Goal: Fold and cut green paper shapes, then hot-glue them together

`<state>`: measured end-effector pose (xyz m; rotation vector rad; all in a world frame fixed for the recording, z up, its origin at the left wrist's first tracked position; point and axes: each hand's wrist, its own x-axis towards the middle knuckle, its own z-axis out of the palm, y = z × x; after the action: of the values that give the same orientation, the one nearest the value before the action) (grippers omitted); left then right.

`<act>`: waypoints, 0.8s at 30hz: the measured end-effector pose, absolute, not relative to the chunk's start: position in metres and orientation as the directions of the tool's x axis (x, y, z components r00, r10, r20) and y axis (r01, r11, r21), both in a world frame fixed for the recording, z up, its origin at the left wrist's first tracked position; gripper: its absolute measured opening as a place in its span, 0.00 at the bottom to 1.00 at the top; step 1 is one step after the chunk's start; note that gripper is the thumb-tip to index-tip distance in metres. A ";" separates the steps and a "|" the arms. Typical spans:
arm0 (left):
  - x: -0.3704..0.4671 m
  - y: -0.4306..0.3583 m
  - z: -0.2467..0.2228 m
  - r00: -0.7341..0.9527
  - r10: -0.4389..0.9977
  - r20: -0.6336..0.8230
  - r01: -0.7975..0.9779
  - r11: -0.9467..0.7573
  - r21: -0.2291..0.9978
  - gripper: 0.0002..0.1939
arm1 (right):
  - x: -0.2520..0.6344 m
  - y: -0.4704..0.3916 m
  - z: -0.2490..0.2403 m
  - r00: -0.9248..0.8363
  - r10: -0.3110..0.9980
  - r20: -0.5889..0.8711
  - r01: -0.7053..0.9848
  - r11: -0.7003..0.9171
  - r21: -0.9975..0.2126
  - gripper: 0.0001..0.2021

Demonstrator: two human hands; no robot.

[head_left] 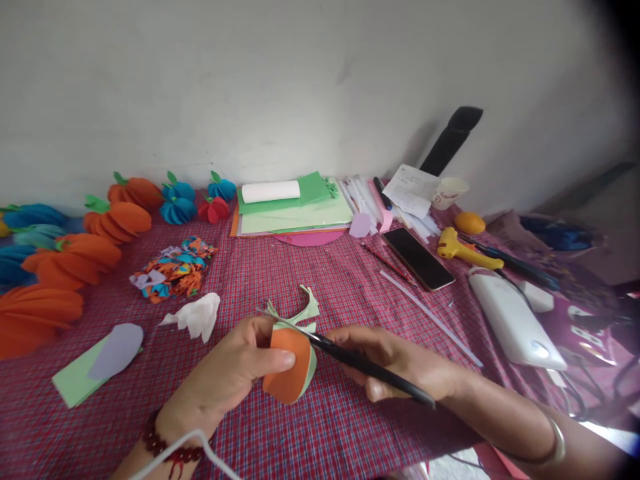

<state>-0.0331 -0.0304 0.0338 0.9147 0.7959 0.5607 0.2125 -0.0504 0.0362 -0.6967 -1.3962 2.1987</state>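
Observation:
My left hand (240,363) pinches an orange paper piece (287,373) with rounded lower corners, laid over light green paper (311,373). In my right hand (395,360) are black-handled scissors (370,365), their blades lying across the top of the green paper. A curled light green strip (307,307) hangs off beyond the blades. To the left, a lavender paper shape (120,347) rests on a folded light green sheet (80,377). A crumpled white tissue (197,317) lies just past my left wrist.
Paper pumpkins (120,223) line the left side, near a heap of paper scraps (177,270). Stacked coloured sheets (300,217) lie by the wall. On the right are a phone (419,259), a yellow glue gun (465,252), a white power bank (515,320) and a paper cup (449,192).

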 end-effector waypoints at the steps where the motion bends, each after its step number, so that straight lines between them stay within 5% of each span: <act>1: -0.033 -0.031 0.034 0.593 0.719 -0.362 -0.092 0.507 0.857 0.05 | 0.212 -0.051 0.037 -0.773 0.607 -0.184 -0.092 -0.394 -0.915 0.32; 24: -0.028 -0.024 0.025 0.646 0.650 -0.399 -0.019 0.536 0.844 0.07 | 0.235 -0.041 0.043 -0.755 0.587 -0.294 0.173 -0.254 -0.952 0.35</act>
<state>-0.0275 -0.0244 0.0252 0.9310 0.7825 0.4506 0.2352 -0.0405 0.0430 -0.9223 -1.7129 2.0894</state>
